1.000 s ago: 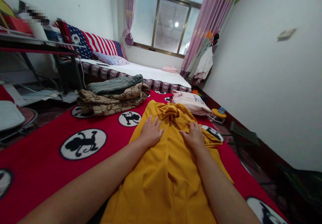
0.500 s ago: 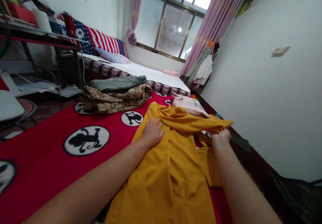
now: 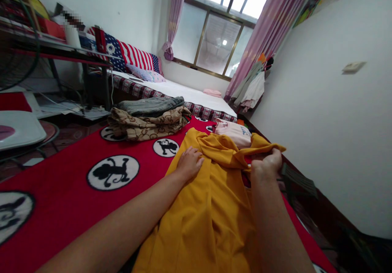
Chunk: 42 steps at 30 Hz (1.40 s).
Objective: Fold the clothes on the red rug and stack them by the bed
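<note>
A long mustard-yellow dress (image 3: 196,224) lies lengthwise before me on a red blanket (image 3: 73,199) with black-and-white monkey circles. My left hand (image 3: 190,162) rests on its upper left part, palm down, fingers laid over the cloth. Out to the right, my right hand (image 3: 269,160) is closed round the end of a sleeve (image 3: 234,152) and holds it raised off the blanket. The sleeve runs bunched and twisted across the dress's top. My right forearm hides part of the dress's right side.
Folded brown patterned clothing (image 3: 150,126) and grey-blue jeans (image 3: 150,106) lie stacked at the far left. A folded pink top (image 3: 234,132) sits beyond the dress. Behind is a bed (image 3: 186,93); a cluttered desk (image 3: 61,52) and stool (image 3: 21,130) stand left, a dark folding stool (image 3: 298,181) right.
My right hand has gone from lying flat on the dress to gripping the sleeve end, drawing it out to the right and lifting it. My left hand has stayed on the dress.
</note>
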Each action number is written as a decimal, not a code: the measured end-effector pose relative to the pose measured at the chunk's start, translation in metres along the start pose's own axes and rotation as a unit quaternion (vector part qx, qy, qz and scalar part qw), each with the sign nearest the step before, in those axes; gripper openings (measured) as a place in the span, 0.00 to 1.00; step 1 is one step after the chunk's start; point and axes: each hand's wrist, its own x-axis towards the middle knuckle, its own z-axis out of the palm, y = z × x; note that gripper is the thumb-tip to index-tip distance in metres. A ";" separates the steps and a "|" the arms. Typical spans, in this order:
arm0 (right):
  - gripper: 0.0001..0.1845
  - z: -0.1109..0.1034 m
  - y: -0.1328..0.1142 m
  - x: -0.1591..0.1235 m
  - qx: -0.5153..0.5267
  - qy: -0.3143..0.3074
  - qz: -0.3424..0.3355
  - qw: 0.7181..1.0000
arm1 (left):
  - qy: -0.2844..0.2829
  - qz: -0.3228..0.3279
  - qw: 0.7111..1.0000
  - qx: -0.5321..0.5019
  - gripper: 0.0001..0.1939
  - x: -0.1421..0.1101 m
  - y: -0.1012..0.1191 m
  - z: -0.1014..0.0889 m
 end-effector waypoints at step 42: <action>0.20 0.016 0.027 -0.082 -0.506 -0.749 0.015 0.428 | -0.207 -0.053 0.965 -0.150 0.18 0.015 -0.001 -0.035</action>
